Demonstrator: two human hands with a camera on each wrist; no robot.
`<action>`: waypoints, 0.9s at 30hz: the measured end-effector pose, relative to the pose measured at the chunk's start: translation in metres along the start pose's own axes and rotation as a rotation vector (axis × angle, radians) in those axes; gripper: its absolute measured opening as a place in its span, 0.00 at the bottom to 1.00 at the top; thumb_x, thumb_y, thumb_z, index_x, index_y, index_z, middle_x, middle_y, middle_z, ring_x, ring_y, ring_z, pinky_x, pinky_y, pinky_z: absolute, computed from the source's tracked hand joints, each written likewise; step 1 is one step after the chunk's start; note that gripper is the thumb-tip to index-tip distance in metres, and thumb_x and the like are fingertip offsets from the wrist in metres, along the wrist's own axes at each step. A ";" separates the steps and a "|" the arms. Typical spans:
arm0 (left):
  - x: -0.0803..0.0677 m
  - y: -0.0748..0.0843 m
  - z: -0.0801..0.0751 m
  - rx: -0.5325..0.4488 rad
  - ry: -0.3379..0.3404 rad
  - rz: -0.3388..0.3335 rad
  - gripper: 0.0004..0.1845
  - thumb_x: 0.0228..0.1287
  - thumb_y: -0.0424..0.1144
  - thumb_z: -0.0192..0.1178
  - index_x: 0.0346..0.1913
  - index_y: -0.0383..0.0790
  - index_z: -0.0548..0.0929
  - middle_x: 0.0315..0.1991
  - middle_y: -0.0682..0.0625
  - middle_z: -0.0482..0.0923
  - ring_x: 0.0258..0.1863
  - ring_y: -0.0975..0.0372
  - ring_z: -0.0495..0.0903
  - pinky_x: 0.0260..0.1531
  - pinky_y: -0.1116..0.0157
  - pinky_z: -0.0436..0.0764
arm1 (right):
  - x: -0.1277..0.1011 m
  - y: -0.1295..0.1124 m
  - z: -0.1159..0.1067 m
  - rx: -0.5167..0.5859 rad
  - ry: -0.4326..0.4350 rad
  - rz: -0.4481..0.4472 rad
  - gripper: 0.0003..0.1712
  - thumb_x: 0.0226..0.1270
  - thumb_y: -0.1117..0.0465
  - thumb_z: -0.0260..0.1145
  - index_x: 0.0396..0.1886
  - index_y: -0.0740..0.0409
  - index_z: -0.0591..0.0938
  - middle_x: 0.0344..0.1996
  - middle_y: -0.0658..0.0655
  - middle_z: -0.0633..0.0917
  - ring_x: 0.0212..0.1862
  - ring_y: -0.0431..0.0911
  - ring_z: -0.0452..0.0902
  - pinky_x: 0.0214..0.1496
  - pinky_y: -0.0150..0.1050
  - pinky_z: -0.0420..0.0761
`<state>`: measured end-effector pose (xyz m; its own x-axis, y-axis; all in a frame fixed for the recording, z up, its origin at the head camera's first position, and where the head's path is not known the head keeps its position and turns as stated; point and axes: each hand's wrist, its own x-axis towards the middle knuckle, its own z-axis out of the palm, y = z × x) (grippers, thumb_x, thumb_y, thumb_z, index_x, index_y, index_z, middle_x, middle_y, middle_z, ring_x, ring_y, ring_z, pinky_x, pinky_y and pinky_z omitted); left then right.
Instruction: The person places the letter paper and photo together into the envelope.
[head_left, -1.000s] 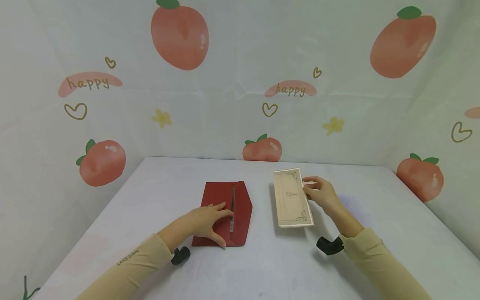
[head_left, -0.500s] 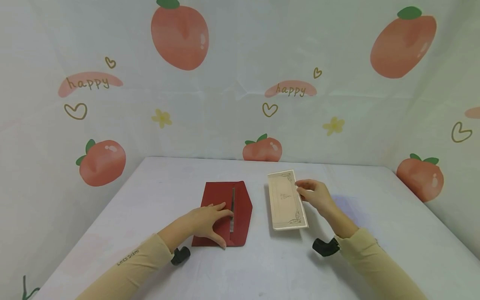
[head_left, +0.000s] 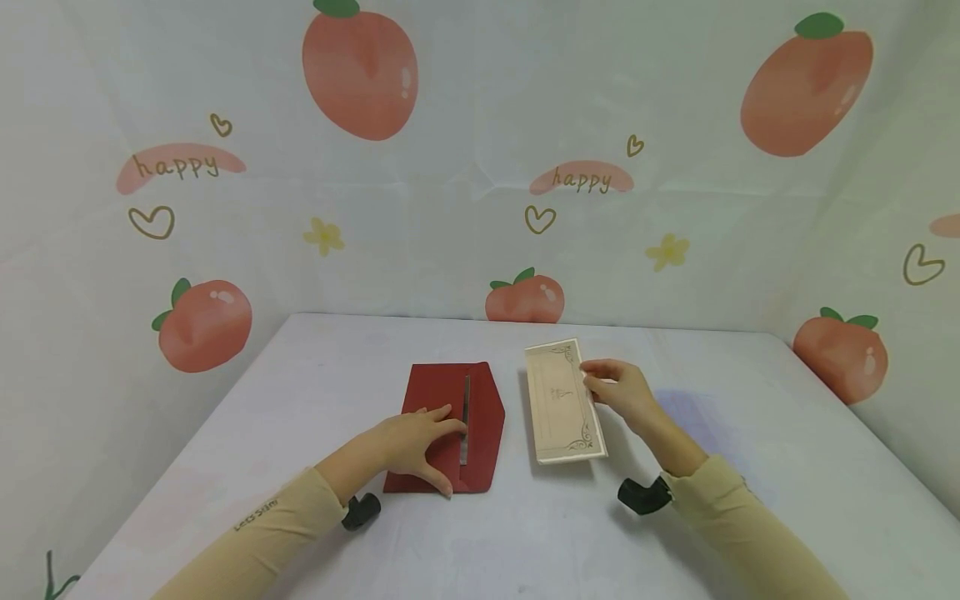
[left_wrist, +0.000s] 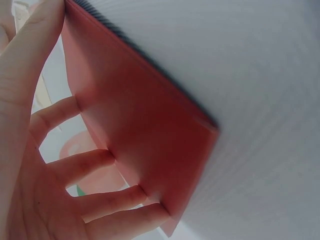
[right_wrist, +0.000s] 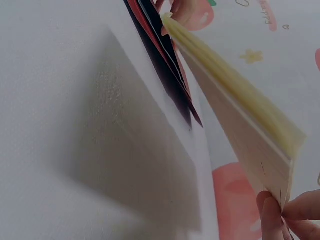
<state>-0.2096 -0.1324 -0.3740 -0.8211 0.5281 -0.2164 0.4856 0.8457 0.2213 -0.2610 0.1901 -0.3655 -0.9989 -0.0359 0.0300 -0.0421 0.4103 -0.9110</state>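
A red envelope point(head_left: 483, 417) lies on the table, its pointed flap spread out to the right and a narrow grey strip point(head_left: 463, 450) showing along its mouth. My left hand point(head_left: 408, 442) rests on it with fingers spread, fingertips touching the red paper point(left_wrist: 140, 110) in the left wrist view. To the right, my right hand point(head_left: 622, 393) pinches a cream card point(head_left: 558, 429) by its right edge between thumb and fingers. Ornate dark corners and a small central emblem mark the card's face. In the right wrist view, the card point(right_wrist: 257, 150) is tilted and raised over its shadow, with layered edges.
The table point(head_left: 360, 342) has a white cover with a faint purple patch at right. A white curtain point(head_left: 465, 100) printed with peaches hangs behind it. Black wrist devices point(head_left: 645, 496) sit below both sleeves.
My right hand has carried the cream card leftward, closer to the red envelope. My left hand and the envelope have stayed put.
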 end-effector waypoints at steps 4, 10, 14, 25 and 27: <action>0.000 0.000 0.000 -0.002 0.000 -0.005 0.46 0.38 0.68 0.68 0.63 0.57 0.67 0.71 0.44 0.58 0.65 0.36 0.63 0.58 0.42 0.70 | 0.000 0.001 0.003 0.008 -0.007 0.003 0.21 0.62 0.69 0.57 0.55 0.73 0.74 0.46 0.67 0.79 0.35 0.34 0.75 0.37 0.26 0.80; -0.001 0.002 -0.001 -0.002 -0.002 -0.007 0.45 0.39 0.68 0.68 0.63 0.56 0.67 0.71 0.44 0.58 0.65 0.36 0.63 0.58 0.42 0.70 | 0.001 0.001 0.008 0.035 -0.025 0.001 0.21 0.61 0.70 0.57 0.55 0.74 0.74 0.47 0.68 0.79 0.35 0.34 0.75 0.36 0.26 0.80; -0.002 0.003 -0.002 0.000 -0.004 -0.011 0.45 0.39 0.67 0.68 0.64 0.56 0.67 0.71 0.44 0.57 0.65 0.36 0.63 0.57 0.42 0.70 | 0.000 0.000 0.011 0.046 -0.035 -0.010 0.21 0.61 0.70 0.57 0.55 0.74 0.74 0.46 0.68 0.79 0.35 0.34 0.75 0.36 0.26 0.80; 0.000 0.003 -0.001 0.008 -0.003 -0.014 0.46 0.39 0.68 0.68 0.64 0.56 0.67 0.71 0.43 0.58 0.65 0.36 0.63 0.57 0.41 0.71 | 0.001 -0.001 0.022 0.047 -0.056 -0.021 0.21 0.60 0.71 0.57 0.54 0.73 0.75 0.44 0.66 0.80 0.36 0.37 0.76 0.36 0.28 0.81; 0.000 0.003 -0.001 0.010 -0.003 -0.015 0.46 0.39 0.68 0.68 0.64 0.56 0.67 0.71 0.44 0.58 0.65 0.36 0.63 0.57 0.42 0.71 | 0.001 -0.002 0.024 0.040 -0.055 -0.020 0.21 0.60 0.71 0.57 0.54 0.72 0.75 0.44 0.65 0.80 0.36 0.37 0.76 0.36 0.28 0.81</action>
<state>-0.2088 -0.1302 -0.3728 -0.8277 0.5153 -0.2224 0.4758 0.8544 0.2088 -0.2616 0.1672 -0.3739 -0.9952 -0.0943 0.0261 -0.0596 0.3727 -0.9260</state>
